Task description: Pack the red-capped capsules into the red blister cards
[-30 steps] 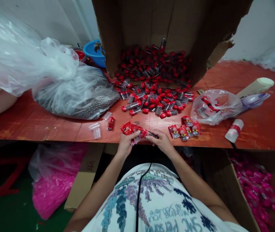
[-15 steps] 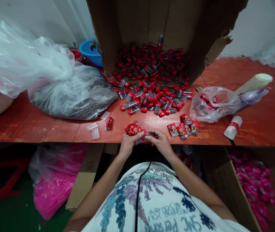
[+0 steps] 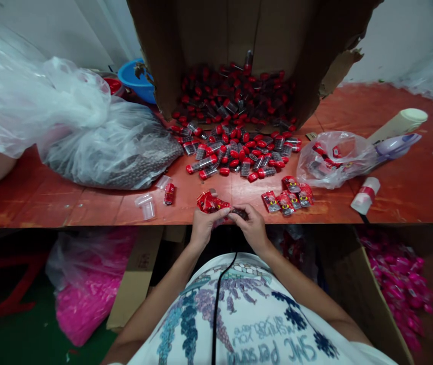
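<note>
Apparently only a little is done: a few filled red packets [image 3: 285, 203] lie grouped near the front edge of the worktop [image 3: 87, 205], right of the hands, while a far larger heap of loose red-capped tubes [image 3: 233, 152] spills from the cardboard box [image 3: 310, 56] toward the middle and looks left to handle. At that front edge the left hand [image 3: 202, 227] pinches crumpled red wrappers [image 3: 207, 202], and the right hand [image 3: 253, 228] has its fingers closed on a small dark piece [image 3: 240, 213], too blurred to identify.
</note>
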Motion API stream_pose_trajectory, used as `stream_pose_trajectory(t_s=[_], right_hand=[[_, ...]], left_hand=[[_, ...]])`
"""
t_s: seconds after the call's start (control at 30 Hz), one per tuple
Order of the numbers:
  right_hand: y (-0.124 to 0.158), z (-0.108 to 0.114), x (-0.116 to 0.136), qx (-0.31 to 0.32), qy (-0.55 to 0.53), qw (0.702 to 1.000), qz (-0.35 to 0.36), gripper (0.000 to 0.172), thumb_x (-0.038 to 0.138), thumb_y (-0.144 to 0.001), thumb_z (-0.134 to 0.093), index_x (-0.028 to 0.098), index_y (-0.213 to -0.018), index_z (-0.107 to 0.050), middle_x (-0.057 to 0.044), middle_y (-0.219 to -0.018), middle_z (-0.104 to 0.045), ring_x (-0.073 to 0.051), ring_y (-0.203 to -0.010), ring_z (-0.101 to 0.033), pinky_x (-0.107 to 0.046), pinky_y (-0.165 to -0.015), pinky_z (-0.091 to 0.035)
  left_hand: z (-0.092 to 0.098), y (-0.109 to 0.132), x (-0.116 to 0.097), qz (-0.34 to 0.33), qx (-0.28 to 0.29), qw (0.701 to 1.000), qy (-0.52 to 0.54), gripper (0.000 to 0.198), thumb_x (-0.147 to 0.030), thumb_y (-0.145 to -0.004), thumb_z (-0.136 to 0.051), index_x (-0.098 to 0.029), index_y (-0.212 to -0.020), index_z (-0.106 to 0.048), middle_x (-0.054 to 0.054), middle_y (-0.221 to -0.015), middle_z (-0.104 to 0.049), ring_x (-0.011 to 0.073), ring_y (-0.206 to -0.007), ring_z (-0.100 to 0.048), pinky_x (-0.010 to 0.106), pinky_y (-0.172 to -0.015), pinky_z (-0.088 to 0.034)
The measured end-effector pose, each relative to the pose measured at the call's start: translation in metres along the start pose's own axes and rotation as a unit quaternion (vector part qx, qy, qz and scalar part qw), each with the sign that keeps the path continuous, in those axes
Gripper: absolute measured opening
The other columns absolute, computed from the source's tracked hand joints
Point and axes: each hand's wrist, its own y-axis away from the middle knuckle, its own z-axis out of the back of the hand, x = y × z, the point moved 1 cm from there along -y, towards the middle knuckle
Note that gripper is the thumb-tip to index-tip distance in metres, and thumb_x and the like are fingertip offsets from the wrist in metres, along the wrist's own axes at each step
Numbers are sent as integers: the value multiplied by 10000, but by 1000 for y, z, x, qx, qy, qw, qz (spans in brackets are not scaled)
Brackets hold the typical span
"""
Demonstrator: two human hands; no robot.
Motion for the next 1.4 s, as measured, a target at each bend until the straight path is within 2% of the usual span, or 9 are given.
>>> stream_pose_trajectory(t_s=[0.1, 0.3, 0.5, 0.57, 0.77, 1.0, 1.17, 1.27, 1.4], right_hand=[[2, 0, 0, -11, 51, 997, 50, 216, 340, -773, -664, 225, -956, -654, -30, -903, -659, -176, -834, -611, -299, -759, -497], [-6, 5, -10, 52, -79, 992, -83, 322, 390, -742, -681, 211, -1007, -648, -19, -856, -637, -155, -702, -604, -247, -540, -506], [-9, 17, -3, 111, 13, 992, 51, 413, 228, -803, -622, 305, -1209, -594, -32, -1059, -531, -165, -989, -556, -270, -779, -508], [-7, 18, -2, 108, 33, 991, 72, 443, 200, -823, -592, 317, -1249, -558, -35, -1070, -518, -165, -996, -550, -272, -784, -505], [-2, 12, -10, 71, 29, 994, 74, 394, 197, -828, -583, 305, -1207, -582, -38, -1071, -534, -179, -1007, -551, -312, -855, -496], [-7, 7, -22, 19, -98, 995, 6, 373, 247, -779, -649, 264, -1148, -600, -28, -1023, -539, -167, -900, -592, -305, -789, -528], [-5, 9, -12, 33, -24, 997, 62, 412, 203, -798, -622, 306, -1195, -584, -25, -1024, -505, -158, -935, -566, -287, -820, -511], [-5, 13, -9, 42, 0, 997, 59, 492, 206, -790, -631, 328, -1256, -528, -39, -1128, -478, -145, -871, -571, -275, -759, -524], [-9, 20, -9, 88, -1, 994, 64, 546, 230, -772, -665, 325, -1285, -506, -44, -1244, -486, -150, -880, -581, -285, -775, -513]], left_hand=[[-3, -1, 3, -2, -12, 1000, -1, 300, -194, -535, -824, -117, -767, -650, 39, -722, -689, 169, -651, -651, 280, -656, -538], [-6, -5, 0, 34, -2, 998, 54, 430, -144, -510, -828, -140, -897, -642, 32, -799, -704, 176, -711, -664, 282, -679, -541], [-3, -10, -4, 51, -31, 998, 25, 621, -148, -492, -839, -168, -1063, -597, 4, -764, -694, 171, -679, -657, 298, -663, -533], [-3, -11, -4, 59, -27, 998, -4, 558, -167, -482, -845, -155, -995, -626, 3, -735, -685, 162, -641, -644, 282, -629, -521], [-9, -12, -1, 19, -11, 999, -39, 267, -221, -506, -836, -118, -665, -649, 4, -614, -649, 122, -542, -594, 222, -550, -477], [-19, -7, -2, 17, -11, 1000, 19, 325, -189, -522, -826, -124, -816, -704, 67, -804, -727, 198, -715, -675, 303, -696, -533], [-21, -3, 0, 27, -16, 999, 23, 299, -164, -503, -832, -123, -765, -694, 45, -749, -720, 182, -666, -670, 292, -679, -534], [-21, -2, 2, 69, 19, 997, 11, 314, -167, -516, -830, -114, -793, -691, 59, -760, -718, 193, -675, -672, 291, -659, -536], [-20, -3, 5, 56, 9, 998, 31, 373, -157, -536, -821, -149, -882, -683, 26, -771, -709, 166, -676, -664, 266, -650, -532]])
